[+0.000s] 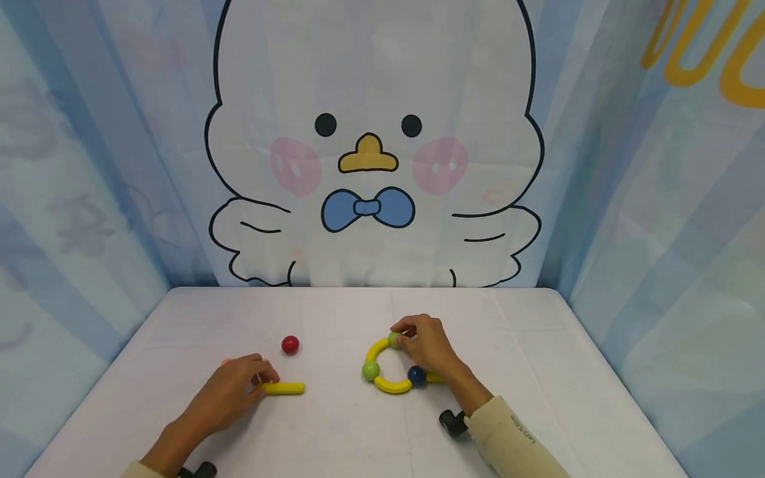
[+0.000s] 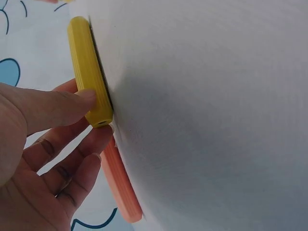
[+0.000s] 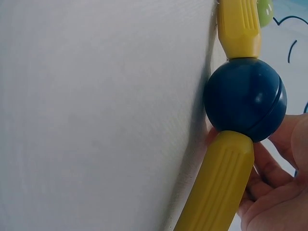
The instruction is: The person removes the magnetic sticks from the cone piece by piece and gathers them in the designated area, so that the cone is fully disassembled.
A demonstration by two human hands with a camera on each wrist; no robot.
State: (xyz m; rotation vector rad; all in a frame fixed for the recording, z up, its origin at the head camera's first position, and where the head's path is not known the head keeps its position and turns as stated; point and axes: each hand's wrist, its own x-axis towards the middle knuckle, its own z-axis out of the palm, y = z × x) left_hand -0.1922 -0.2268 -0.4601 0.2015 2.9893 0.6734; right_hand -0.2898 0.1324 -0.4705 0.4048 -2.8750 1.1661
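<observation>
My left hand (image 1: 230, 388) pinches one end of a straight yellow rod (image 1: 287, 388), thumb on the near side and fingers behind. Under those fingers lies an orange rod (image 2: 121, 185), mostly covered by the hand in the head view. At the right, my right hand (image 1: 431, 346) grips a light green ball (image 1: 394, 340) between thumb and fingers. That ball sits at the end of a curved chain: a curved yellow piece (image 1: 376, 348), a second green ball (image 1: 370, 370), another yellow curve (image 1: 392, 386), a dark blue ball (image 3: 245, 98) and a further yellow piece (image 3: 216, 183), partly hidden by the arm.
A red ball (image 1: 290, 344) lies alone between the hands, toward the back of the white table (image 1: 335, 438). Behind the table hangs a curtain (image 1: 370, 252) with a cartoon bird. Patterned blue cloth (image 1: 669, 299) closes off both sides.
</observation>
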